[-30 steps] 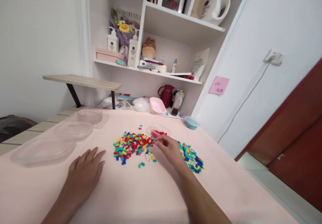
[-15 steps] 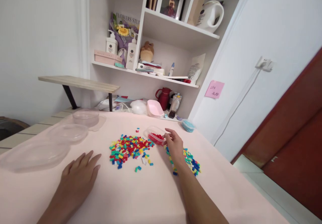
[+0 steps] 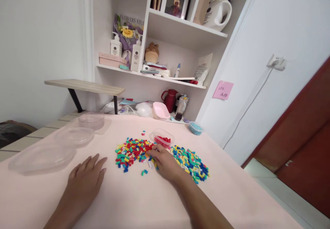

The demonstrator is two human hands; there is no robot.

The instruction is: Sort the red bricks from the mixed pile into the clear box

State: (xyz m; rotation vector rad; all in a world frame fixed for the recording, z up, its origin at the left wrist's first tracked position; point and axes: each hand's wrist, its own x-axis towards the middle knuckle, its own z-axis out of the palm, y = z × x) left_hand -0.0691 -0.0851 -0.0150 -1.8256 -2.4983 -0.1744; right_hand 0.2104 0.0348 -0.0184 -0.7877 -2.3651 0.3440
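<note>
My left hand [image 3: 84,182] lies flat on the pink tabletop with its fingers stretched out and nothing in it. My right hand [image 3: 165,162] reaches to the right edge of a mixed pile of small coloured blocks [image 3: 131,151]. Its fingers are drawn together at the blocks; whatever is between the fingertips is too small to make out. Just behind that hand stands a clear plastic container [image 3: 170,136] holding red blocks [image 3: 163,140]. A second pile of mixed blocks [image 3: 193,163], partly hidden by my right forearm, spreads to the right.
Three clear containers [image 3: 42,157] line the table's left side. A tub of light blue pieces [image 3: 196,128] stands at the back right. Along the back are a pink basin [image 3: 161,111], a dark red jug [image 3: 170,100] and a bottle [image 3: 181,109], under shelves [image 3: 177,81].
My right hand has moved from the container of red blocks left and nearer, to the edge of the left pile. My left hand stays flat on the table.
</note>
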